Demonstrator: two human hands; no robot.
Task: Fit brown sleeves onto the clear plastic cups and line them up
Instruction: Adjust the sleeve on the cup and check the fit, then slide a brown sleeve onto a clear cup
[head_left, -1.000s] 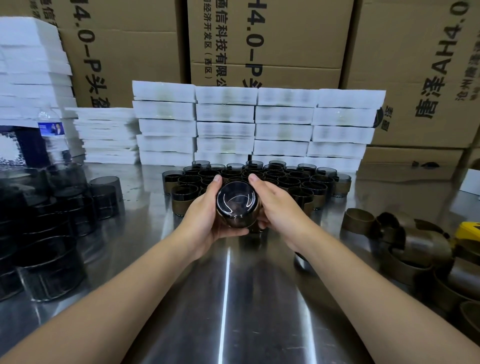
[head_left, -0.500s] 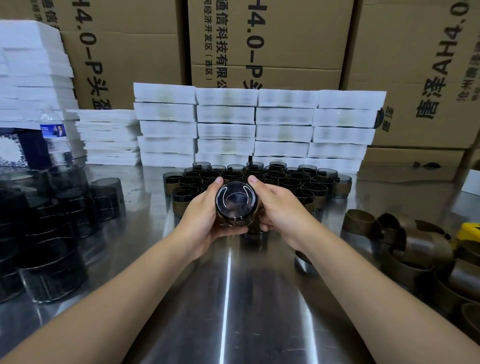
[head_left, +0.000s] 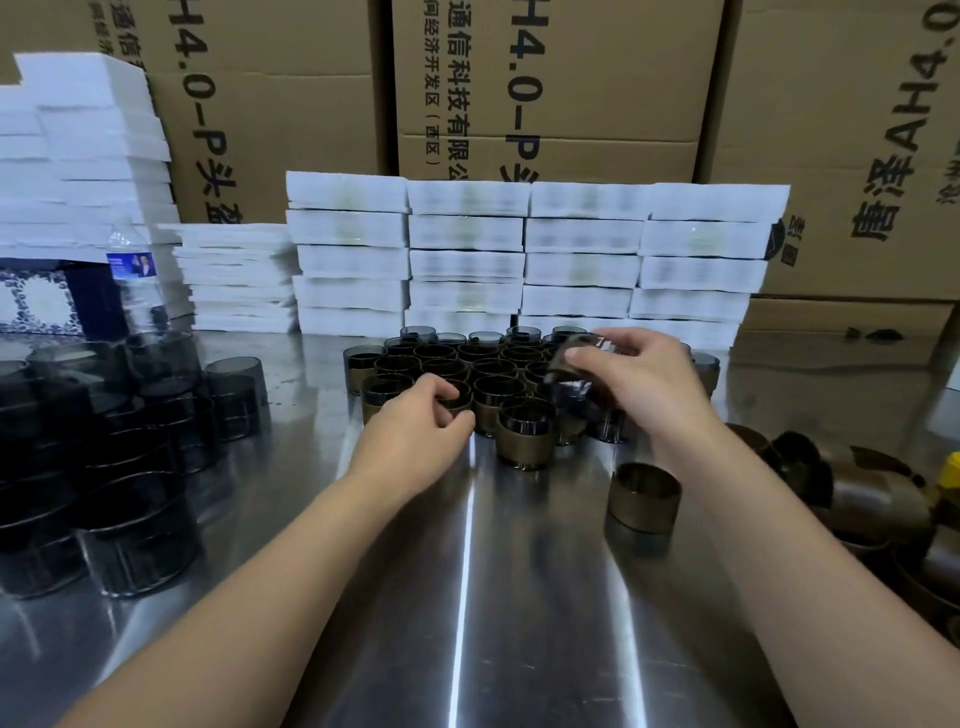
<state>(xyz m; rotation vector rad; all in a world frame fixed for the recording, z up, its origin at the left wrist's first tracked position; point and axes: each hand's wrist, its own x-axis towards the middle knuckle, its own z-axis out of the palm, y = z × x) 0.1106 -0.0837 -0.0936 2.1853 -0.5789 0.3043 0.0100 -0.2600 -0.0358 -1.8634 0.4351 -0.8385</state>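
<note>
- sleeved cup: held in the air by the right hand, over the right part of the block of finished cups at the back of the worktop. the cup is blurred. its brown band shows near the fingers, which are curled round it in a pinch.
- left hand: low at the front-left corner of the block, fingers curled. whether they pinch a cup there or only touch it cannot be told.
- step in hand: judged as placement. the sleeve appears already fitted, and the cup is not yet set in line.
- next move calls for: lowering the cup upright into a free place at the edge of the block, close beside its neighbours without knocking them, then letting go.
- stray units: one sleeved cup stands at the front edge of the block. another stands apart, nearer the person. both probably need closing up to the rows.
- supply: bare cups are stacked at the left, and loose sleeves are heaped at the right. many units remain to fit.
</note>
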